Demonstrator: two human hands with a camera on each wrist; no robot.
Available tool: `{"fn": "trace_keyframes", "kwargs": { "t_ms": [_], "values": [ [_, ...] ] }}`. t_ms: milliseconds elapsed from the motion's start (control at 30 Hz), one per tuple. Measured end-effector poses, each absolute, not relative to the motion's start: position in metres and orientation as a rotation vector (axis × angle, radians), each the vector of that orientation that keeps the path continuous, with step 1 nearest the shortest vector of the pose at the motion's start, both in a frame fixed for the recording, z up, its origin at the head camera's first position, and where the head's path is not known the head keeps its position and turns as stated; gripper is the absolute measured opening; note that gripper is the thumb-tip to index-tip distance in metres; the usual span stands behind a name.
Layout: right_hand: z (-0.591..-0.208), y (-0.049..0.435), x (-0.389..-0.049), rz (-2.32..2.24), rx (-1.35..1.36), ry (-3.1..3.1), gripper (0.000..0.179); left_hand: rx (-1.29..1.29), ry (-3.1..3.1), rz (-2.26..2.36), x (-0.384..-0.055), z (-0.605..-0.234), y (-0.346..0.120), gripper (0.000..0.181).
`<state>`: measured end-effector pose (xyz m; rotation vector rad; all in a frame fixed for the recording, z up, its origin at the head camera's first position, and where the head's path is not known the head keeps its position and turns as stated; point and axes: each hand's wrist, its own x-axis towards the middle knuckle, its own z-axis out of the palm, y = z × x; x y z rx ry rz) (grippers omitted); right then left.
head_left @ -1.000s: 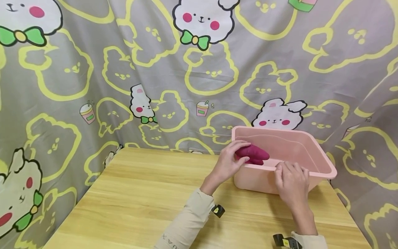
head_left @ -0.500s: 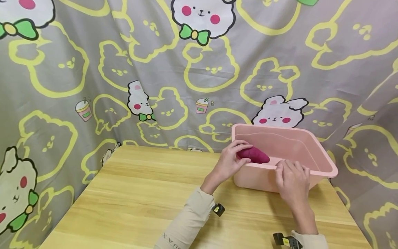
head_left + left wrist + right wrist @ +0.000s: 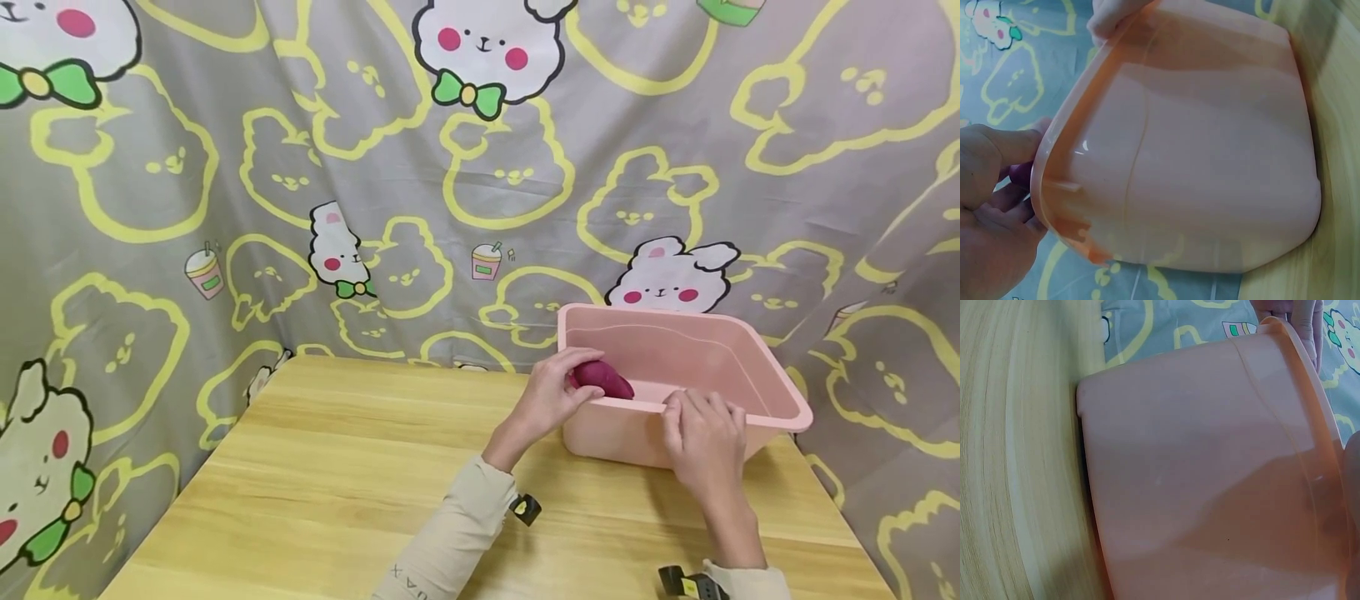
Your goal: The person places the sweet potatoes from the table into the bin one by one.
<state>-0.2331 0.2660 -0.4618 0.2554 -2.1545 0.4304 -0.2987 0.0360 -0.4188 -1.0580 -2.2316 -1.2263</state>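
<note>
A magenta, tapered sweet potato [image 3: 606, 380] is held by my left hand [image 3: 549, 390] just inside the left end of a pink plastic bin [image 3: 618, 433]. Fingers cover its left end; in the left wrist view only a small dark part of the sweet potato [image 3: 1020, 174] shows between thumb and fingers, behind the rim. My right hand [image 3: 707, 437] grips the bin's near rim, its fingers bent over the edge and their tips hidden. The bin stands upright on the table, and its near wall hides most of its floor. The right wrist view mostly shows the bin's outer wall [image 3: 1179, 456].
The wooden table [image 3: 322, 483] extends to the left and front of the bin. Close behind it hangs a grey curtain [image 3: 420, 192] with cartoon prints. Both wrists wear black camera mounts.
The sweet potato has turned in my left hand, and its tip has shifted left and downward. A second magenta shape seen beneath it a second ago no longer shows. The right hand stays put.
</note>
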Motion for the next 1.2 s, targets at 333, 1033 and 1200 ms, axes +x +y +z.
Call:
{"fn": "trace_keyframes", "kwargs": {
  "t_ms": [333,1033,1200],
  "values": [
    [-0.4625,0.2659,-0.2314,0.437,0.248,-2.156,0.027,-1.078,-2.209,-1.212,-0.297,-0.4191,0.0369,0.044],
    [-0.4645,0.2683,-0.232,0.442,0.255,-2.159,0.027,-1.089,-2.202,-1.167,-0.2977,-0.4163,0.0357,0.021],
    [-0.4642,0.2683,-0.2328,0.423,0.255,-2.158,0.027,-1.09,-2.279,-1.05,-0.297,-0.4102,0.0391,0.015]
  ]
}}
